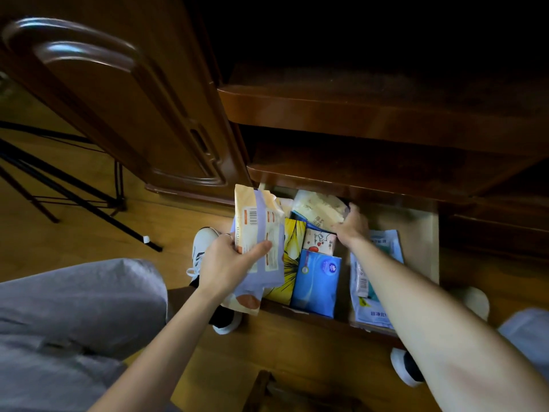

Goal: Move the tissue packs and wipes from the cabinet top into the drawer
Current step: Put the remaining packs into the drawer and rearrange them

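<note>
Left hand (pixel 230 263) clamped round a cream-and-lilac wipes pack (pixel 258 242), thumb across the front, pack held upright over the drawer's (pixel 421 233) left edge and not down inside. Right hand (pixel 352 226) reaching to the back of the drawer, fingers closed on a pale crinkly tissue pack (pixel 318 208) tucked just under the cabinet's overhanging lip. Left side of the drawer pretty crammed: yellow pack (pixel 292 257), blue tissue pack (pixel 316 282) and small pink-white pack (pixel 319 239) touching side by side, standing on edge. White-and-teal flat pouch (pixel 383 242) lying under the right forearm. Bare strip of drawer floor along the right wall, so some room there. Cabinet top (pixel 386 93) above, dark, hard to tell what's on it.
</note>
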Tool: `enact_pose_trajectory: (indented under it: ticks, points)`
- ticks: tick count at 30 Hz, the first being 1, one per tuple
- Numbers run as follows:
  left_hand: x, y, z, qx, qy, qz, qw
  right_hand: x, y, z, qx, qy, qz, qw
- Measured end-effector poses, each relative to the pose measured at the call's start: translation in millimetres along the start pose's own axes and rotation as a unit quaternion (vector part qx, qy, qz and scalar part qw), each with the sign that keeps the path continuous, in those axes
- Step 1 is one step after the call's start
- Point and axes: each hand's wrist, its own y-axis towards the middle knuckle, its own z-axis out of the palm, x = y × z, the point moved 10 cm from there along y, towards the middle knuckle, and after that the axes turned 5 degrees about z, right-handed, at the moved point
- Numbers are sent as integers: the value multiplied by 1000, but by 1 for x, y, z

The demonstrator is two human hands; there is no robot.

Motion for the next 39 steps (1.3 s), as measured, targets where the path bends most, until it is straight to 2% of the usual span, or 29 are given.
enact_pose_trajectory:
  ticks: [5,8,12,16,17,19,21,22,24,25,27,30,33,36,39]
  points:
    - [-1,3,4,3,6,4,1000,5,1,-11,-34,-68,-86,993]
    - [1,5,7,8,5,5,1000,17,-6,-4,-21,-101,-146,984]
    - [-1,6,11,12,-5,10,1000,19,-15,3,19,-136,-138,981]
    - [-17,4,22,19,-11,33,999,-5,-25,-39,-56,-162,-121,978]
    - [-21,3,26,22,-9,41,999,-19,-26,-48,-52,-182,-108,976]
    - [-27,2,36,32,-8,54,998,-56,-28,-53,16,-252,-64,966]
    - [-30,-1,46,42,-2,54,998,-90,-37,-47,104,-322,-35,940]
    - [-31,-3,50,47,1,52,998,-102,-41,-44,124,-328,-26,936]
    - [-32,-6,55,51,6,53,997,-113,-47,-40,102,-254,12,962]
    - [-32,-7,55,50,8,56,997,-116,-50,-40,68,-187,49,979]
    - [-33,-8,55,47,4,64,997,-121,-55,-37,3,-102,121,987]
    - [-31,-8,54,48,-11,60,997,-125,-61,-36,-41,-129,181,974]
    - [-32,-6,56,55,-35,62,996,-128,-56,-45,-66,-144,186,970]
    - [-39,-3,60,62,-45,74,994,-127,-56,-49,-45,-92,172,980]
    - [-51,-1,65,56,-33,103,993,-121,-67,-58,9,49,147,988]
